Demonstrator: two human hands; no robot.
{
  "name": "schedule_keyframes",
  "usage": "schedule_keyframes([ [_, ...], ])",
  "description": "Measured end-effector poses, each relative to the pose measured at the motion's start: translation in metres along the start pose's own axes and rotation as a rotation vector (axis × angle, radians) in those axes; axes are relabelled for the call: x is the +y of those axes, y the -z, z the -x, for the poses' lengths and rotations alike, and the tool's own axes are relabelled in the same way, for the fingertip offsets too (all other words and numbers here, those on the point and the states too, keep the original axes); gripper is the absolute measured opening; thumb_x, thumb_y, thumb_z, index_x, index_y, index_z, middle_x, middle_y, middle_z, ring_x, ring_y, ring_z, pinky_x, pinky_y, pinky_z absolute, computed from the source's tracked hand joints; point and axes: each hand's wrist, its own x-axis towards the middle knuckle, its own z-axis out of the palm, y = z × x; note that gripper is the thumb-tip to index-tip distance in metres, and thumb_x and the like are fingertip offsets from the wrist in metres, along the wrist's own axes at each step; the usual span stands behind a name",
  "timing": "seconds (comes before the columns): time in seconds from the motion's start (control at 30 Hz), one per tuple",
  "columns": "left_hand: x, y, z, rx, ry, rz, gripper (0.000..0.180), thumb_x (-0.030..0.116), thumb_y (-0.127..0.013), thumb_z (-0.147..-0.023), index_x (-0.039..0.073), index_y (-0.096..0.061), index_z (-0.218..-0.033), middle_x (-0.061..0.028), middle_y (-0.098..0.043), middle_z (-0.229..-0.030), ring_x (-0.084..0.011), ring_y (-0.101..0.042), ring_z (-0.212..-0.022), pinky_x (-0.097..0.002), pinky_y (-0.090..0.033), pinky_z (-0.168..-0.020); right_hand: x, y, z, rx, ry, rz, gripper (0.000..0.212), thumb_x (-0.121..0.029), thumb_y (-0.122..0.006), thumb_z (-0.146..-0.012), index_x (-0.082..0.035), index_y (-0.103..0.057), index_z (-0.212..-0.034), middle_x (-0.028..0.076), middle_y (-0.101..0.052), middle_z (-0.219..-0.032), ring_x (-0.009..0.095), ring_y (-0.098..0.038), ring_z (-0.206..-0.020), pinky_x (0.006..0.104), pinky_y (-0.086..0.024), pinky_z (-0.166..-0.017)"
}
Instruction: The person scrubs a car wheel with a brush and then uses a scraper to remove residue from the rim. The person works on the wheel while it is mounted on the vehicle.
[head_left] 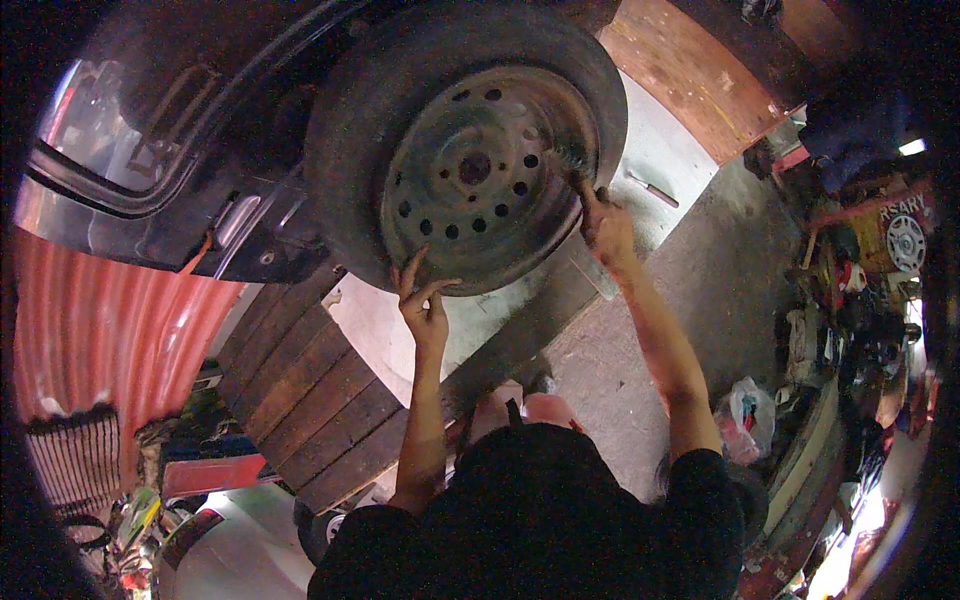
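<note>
The wheel [455, 140] fills the upper centre of the frame: a black tyre around a dull, brown-stained steel rim with a ring of round holes and a dark central hole. At its right side, the right hand [608, 232] curls closed around a bristled brush [566, 162]. The left hand [424, 305], fingers loosely spread, touches the wheel's lower edge. At lower right, a translucent plastic bag [748, 412] holds reddish and blue-green contents, too blurred to identify.

The person has two hands: one left hand [424, 315] and one right hand [608, 235]. Around them are one wheel [468, 145], one brush [571, 165], one slim tool [658, 192], one hubcap [906, 243] and one clear bag [745, 425].
</note>
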Motion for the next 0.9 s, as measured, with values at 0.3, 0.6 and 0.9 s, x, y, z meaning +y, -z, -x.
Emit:
schedule_keyframes([
  [0.3, -0.008, 0.003, 0.000, -0.012, 0.046, 0.058, 0.031, -0.006, -0.056, -0.076, 0.015, -0.080, -0.080, -0.0111, -0.060, -0.136, -0.0309, -0.046, -0.135, -0.0521, -0.011, -0.121, -0.084, -0.049, 0.049, -0.316, 0.060, -0.346, 0.066, -0.022, -0.056, -0.090, -0.025, -0.033, -0.152, 0.023, -0.066, -0.115, 0.042, -0.067, -0.094, 0.0520, -0.056, -0.078],
  [0.6, 0.000, 0.000, -0.004, 0.001, -0.052, -0.026, 0.045, -0.010, -0.047, -0.065, 0.019, -0.080, -0.073, -0.0066, -0.063, -0.131, -0.0306, -0.037, -0.142, -0.0551, -0.002, -0.123, -0.082, 0.013, 0.019, -0.272, -0.172, -0.247, 0.062, -0.008, -0.053, -0.085, -0.016, -0.041, -0.145, 0.026, -0.067, -0.109, 0.047, -0.065, -0.095, 0.0533, -0.054, -0.077],
  [0.9, 0.002, 0.001, -0.009, -0.021, -0.050, -0.010, 0.045, -0.011, -0.045, -0.064, 0.017, -0.079, -0.073, -0.0061, -0.063, -0.131, -0.0362, -0.027, -0.145, -0.0546, -0.002, -0.122, -0.061, -0.046, 0.038, 0.098, 0.053, -0.408, 0.071, -0.017, -0.063, -0.082, -0.015, -0.038, -0.149, 0.022, -0.068, -0.104, 0.046, -0.064, -0.090, 0.0531, -0.054, -0.073],
])
